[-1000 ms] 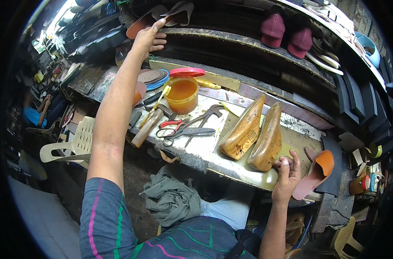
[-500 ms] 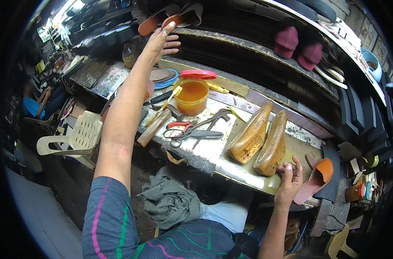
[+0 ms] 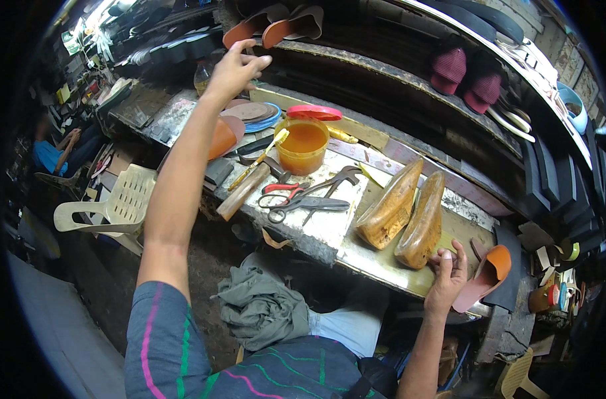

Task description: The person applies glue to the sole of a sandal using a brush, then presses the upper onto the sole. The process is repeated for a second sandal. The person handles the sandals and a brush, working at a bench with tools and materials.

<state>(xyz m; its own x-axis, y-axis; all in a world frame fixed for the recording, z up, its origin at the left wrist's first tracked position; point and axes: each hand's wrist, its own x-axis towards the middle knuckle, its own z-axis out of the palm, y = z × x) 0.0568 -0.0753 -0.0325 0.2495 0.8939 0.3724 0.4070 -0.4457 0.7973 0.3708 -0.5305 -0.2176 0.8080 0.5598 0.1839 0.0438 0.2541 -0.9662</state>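
Observation:
My left hand is reached up beside the shelf, its fingers loosely apart and nothing in them. Just above its fingertips, two slippers, one with an orange insole and another slipper beside it, lie on the shelf. Over the bench's front edge my right hand is held with fingers half curled and apart, empty. It is between a wooden shoe last and an orange and pink slipper. A second wooden last lies alongside the first.
On the bench stand a tub of amber paste with a red lid, a brush, scissors, pincers and a hammer. Maroon shoes sit on the shelf. A plastic chair and a seated person are at left.
My left hand has drawn down and left, away from the slipper it was at; that slipper now rests apart from the hand. My right hand has barely moved.

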